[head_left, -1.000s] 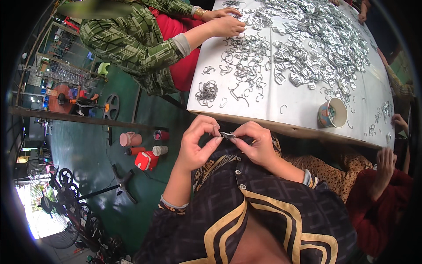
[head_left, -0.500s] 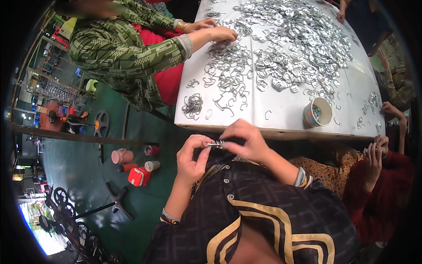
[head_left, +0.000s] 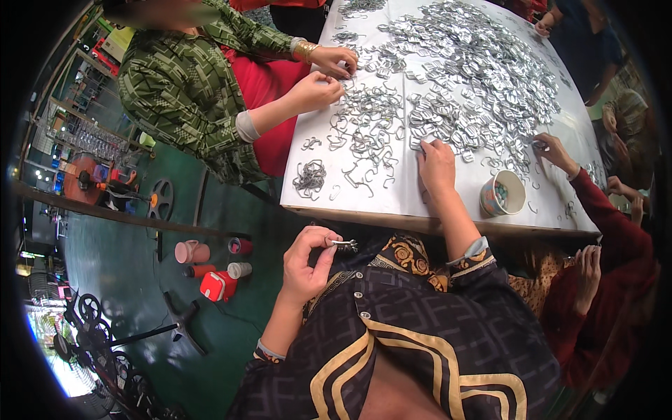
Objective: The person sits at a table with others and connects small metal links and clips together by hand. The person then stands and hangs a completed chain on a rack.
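Observation:
In front of my chest, my left hand [head_left: 311, 260] pinches a small metal hook [head_left: 343, 243] between thumb and fingertips. Dark little parts cluster at the hook's free end, too small to make out. My right hand [head_left: 437, 166] is on the white table [head_left: 413, 203], its fingers closed together at the near edge of a large pile of flat silvery metal buckles [head_left: 483, 77]. Whatever lies under those fingertips is mostly hidden. Loose wire hooks [head_left: 364, 129] are scattered to the left of that hand, and a tangled clump of hooks [head_left: 309, 179] sits at the near left corner.
A paper cup [head_left: 502, 193] holding small greenish pieces stands near the front edge. Across the left side a co-worker in a green patterned shirt [head_left: 182, 91] handles hooks; a red-sleeved arm [head_left: 595, 199] reaches in from the right. Mugs and a red box [head_left: 218, 285] are on the green floor.
My right hand has left my left hand and moved forward to the pile. The left hand keeps the hook, slightly lower. The co-worker's hands shifted back; a red-sleeved arm now reaches over the table.

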`<state>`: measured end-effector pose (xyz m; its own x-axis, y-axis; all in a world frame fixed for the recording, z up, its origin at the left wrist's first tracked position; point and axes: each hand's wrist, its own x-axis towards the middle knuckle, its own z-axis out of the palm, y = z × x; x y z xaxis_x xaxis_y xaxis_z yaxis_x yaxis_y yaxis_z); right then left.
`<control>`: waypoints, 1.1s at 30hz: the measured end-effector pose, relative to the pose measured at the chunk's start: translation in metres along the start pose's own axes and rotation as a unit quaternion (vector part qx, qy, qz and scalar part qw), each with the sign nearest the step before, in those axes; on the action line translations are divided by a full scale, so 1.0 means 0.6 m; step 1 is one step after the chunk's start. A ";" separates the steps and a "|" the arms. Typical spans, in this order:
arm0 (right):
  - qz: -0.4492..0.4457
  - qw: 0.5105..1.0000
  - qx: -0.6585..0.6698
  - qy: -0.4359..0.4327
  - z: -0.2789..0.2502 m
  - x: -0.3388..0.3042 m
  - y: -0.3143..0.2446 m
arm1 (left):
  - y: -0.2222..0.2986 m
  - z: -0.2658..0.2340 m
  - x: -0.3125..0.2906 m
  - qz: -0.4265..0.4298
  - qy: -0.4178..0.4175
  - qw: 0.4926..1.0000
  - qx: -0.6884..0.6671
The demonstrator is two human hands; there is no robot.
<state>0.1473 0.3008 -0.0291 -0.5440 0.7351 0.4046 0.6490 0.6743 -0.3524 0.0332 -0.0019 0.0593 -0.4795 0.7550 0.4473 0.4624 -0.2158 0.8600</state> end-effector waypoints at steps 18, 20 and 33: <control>0.038 0.830 0.438 -0.341 -0.164 -0.103 -0.197 | 0.002 0.017 0.021 0.025 -0.062 0.997 0.050; 0.023 0.838 0.422 -0.344 -0.178 -0.103 -0.209 | 0.006 0.018 0.022 0.027 -0.063 0.996 0.060; -0.086 0.878 0.399 -0.248 -0.192 -0.123 -0.215 | -0.003 0.001 0.019 -0.006 -0.118 0.989 0.085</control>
<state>0.1647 0.1517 0.0835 -0.8910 0.4238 0.1628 0.0615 0.4680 -0.8816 0.0274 0.0073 0.0626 -0.3083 0.8847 0.3496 0.5863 -0.1126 0.8022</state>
